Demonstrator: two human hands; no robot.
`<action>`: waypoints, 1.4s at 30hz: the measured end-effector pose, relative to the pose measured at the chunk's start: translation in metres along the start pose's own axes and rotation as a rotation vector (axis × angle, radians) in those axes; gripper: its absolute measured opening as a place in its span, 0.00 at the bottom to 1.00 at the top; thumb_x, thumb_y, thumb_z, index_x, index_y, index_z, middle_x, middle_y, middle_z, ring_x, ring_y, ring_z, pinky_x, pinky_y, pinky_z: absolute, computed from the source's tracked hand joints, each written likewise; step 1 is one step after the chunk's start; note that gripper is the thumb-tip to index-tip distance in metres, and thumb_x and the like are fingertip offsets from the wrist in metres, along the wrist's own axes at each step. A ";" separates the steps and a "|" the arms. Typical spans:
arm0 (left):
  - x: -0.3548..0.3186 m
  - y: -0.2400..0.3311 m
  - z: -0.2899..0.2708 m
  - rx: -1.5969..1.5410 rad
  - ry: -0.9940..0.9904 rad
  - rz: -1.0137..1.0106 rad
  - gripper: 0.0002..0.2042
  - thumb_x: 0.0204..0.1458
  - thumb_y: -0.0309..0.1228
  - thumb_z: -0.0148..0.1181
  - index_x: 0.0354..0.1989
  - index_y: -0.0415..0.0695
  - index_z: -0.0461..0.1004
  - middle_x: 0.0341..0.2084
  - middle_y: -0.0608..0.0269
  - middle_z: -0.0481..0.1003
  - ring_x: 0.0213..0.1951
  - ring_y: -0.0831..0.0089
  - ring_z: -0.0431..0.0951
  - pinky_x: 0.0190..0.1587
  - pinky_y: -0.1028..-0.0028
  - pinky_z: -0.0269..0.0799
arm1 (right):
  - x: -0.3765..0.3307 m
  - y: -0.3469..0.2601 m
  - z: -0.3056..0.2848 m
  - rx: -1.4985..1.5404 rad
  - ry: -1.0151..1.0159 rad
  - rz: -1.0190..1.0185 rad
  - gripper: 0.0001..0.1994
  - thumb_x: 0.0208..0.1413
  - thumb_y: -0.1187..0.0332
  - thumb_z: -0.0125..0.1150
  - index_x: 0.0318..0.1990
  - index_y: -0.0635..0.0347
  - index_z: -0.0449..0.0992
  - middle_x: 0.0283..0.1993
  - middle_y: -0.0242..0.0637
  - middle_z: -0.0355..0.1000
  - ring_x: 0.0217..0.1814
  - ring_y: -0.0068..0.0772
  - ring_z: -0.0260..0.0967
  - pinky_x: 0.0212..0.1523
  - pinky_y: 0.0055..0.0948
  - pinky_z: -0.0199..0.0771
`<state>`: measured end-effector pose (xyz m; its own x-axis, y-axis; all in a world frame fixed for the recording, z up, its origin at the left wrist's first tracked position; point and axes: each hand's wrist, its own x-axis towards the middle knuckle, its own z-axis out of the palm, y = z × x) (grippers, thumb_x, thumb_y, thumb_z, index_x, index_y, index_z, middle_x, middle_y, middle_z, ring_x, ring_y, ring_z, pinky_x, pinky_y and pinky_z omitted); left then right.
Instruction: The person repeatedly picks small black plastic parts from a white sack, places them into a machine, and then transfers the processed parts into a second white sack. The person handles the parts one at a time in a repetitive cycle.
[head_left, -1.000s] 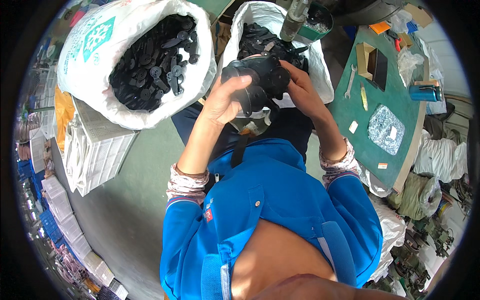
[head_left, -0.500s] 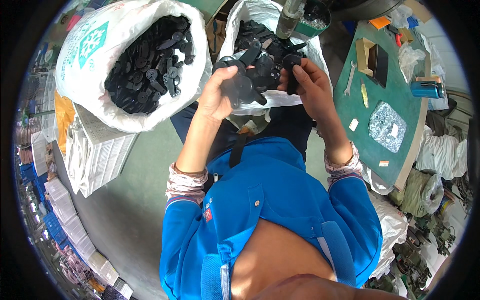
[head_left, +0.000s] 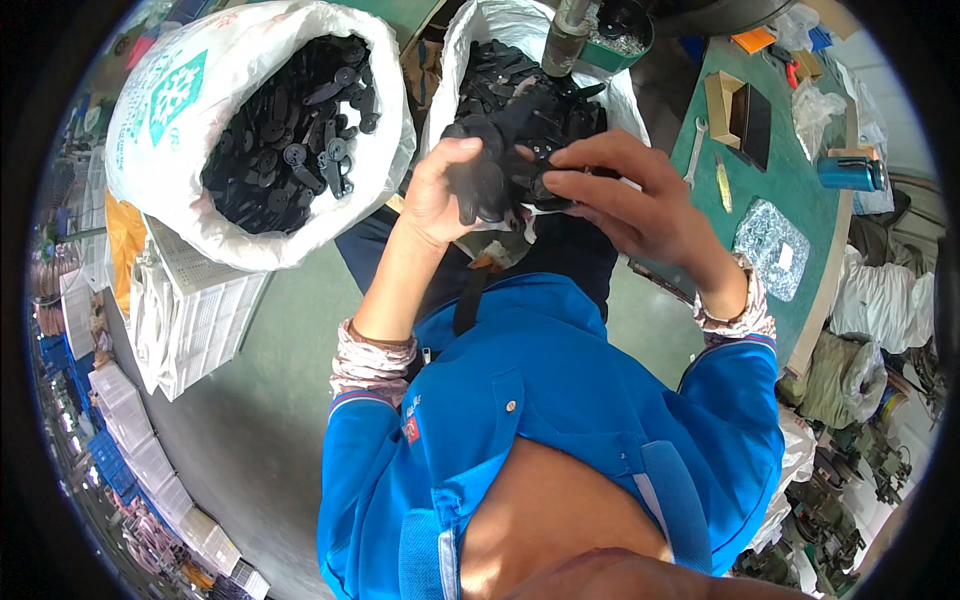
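Observation:
My left hand (head_left: 437, 196) is closed around a bunch of black plastic parts (head_left: 482, 180), flat arms with round disc ends, slightly blurred. From the right, my right hand (head_left: 635, 195) reaches over the same bunch. Its bent fingers press on a black part at the bunch's right side, and the thumb is mostly hidden. Both hands are over the near edge of an open white sack (head_left: 448, 75), which is filled with more such parts (head_left: 495, 65). To the left stands a larger white woven sack (head_left: 150, 130), its mouth showing a heap of similar black parts (head_left: 290, 155).
A metal post (head_left: 568, 38) and a green container (head_left: 625, 50) stand over the middle sack's far right side. The green table (head_left: 730, 250) at right bears a wrench (head_left: 697, 150), a yellow cutter (head_left: 723, 185), an open carton (head_left: 725, 100) and a wrapped bundle (head_left: 772, 248). White crates (head_left: 215, 330) stand at left.
My right hand has moved left and turned palm-down onto the bunch; the single black part it held apart is no longer distinct. My left hand keeps its hold, nearly in place.

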<state>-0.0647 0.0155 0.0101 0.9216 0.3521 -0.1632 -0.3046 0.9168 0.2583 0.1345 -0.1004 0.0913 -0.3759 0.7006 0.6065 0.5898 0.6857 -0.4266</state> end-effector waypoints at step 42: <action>0.010 -0.003 0.006 0.322 0.211 0.175 0.19 0.49 0.27 0.58 0.51 0.38 0.68 0.40 0.56 0.75 0.41 0.67 0.76 0.45 0.65 0.75 | -0.007 0.034 0.039 0.462 0.079 0.895 0.17 0.66 0.61 0.45 0.58 0.59 0.66 0.21 0.28 0.65 0.17 0.14 0.60 0.18 0.18 0.60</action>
<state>-0.0530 0.0147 0.0133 0.7832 0.5585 -0.2733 -0.3302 0.7460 0.5783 0.1294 -0.0743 0.0465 0.1270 0.9915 -0.0285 0.2909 -0.0647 -0.9546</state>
